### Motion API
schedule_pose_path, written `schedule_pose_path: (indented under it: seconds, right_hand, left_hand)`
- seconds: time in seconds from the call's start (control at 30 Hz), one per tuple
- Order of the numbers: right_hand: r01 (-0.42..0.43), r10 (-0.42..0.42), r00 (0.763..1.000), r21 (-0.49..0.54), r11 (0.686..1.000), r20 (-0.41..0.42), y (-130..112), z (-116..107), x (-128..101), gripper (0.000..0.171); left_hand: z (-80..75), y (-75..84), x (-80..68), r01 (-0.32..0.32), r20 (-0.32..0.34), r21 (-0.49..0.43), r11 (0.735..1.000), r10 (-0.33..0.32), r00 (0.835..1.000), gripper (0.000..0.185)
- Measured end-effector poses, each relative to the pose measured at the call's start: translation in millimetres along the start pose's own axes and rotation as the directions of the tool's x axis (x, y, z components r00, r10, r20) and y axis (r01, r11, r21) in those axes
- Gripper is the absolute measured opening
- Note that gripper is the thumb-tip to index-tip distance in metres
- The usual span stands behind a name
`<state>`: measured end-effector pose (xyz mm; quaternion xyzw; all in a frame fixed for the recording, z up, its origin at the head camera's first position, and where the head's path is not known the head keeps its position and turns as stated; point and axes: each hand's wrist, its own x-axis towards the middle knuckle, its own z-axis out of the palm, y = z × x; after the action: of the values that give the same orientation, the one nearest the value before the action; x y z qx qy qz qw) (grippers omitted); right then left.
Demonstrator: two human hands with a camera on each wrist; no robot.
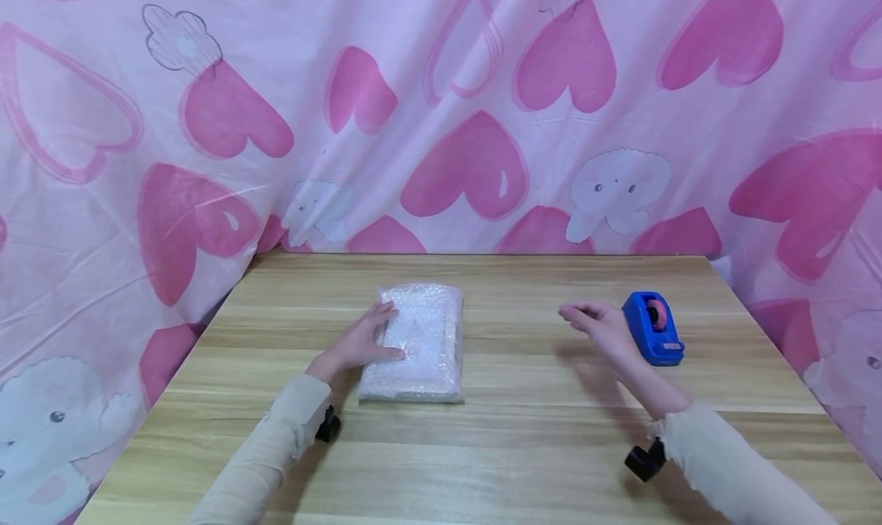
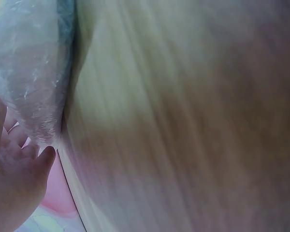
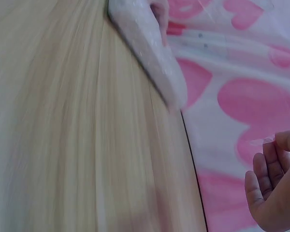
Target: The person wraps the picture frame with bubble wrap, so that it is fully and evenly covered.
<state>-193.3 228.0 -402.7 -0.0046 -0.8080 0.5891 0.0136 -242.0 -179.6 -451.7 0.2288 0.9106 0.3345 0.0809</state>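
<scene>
A flat package in clear bubble wrap [image 1: 422, 349] lies on the wooden table [image 1: 510, 464], left of the middle. My left hand [image 1: 358, 341] rests at its left side, thumb and fingers spread apart over the wrap. The left wrist view shows this hand [image 2: 19, 179] low at the edge of the wrapped package [image 2: 34, 63]. Above the table on the right, my right hand [image 1: 599, 326] pinches a short strip of clear tape [image 3: 262, 141] between thumb and forefinger, visible in the right wrist view. Close beside that hand stands a blue tape dispenser [image 1: 651, 330] holding a pink-cored roll.
A pink curtain with hearts [image 1: 468, 165] hangs behind the table's back edge and along both sides. Small black wrist cameras sit below each sleeve, the right one [image 1: 645, 461] hanging close over the tabletop.
</scene>
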Motion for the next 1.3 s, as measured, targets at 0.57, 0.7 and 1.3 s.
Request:
schedule_pose_path:
  seconds: [0.57, 0.7, 1.3]
  right_hand:
    - [-0.024, -0.01, 0.993, 0.288, 0.957, 0.116, -44.2, 149.3, 32.4, 0.027]
    - [-0.049, -0.003, 0.988, 0.335, 0.941, 0.152, -47.4, 176.8, 34.2, 0.023]
    - [-0.114, 0.029, 0.966, 0.325, 0.939, 0.255, -37.2, 219.1, 40.8, 0.02]
  left_hand:
    - [1.6, -2.3, 4.4, 0.024, -0.008, 0.012, 1.0, -0.024, 1.0, 0.089]
    - [1.2, -1.0, 4.6, 0.025, -0.008, 0.015, 1.0, -0.025, 1.0, 0.089]
    - [0.7, -1.2, 5.3, 0.033, -0.004, 0.014, 0.999, -0.033, 0.999, 0.088]
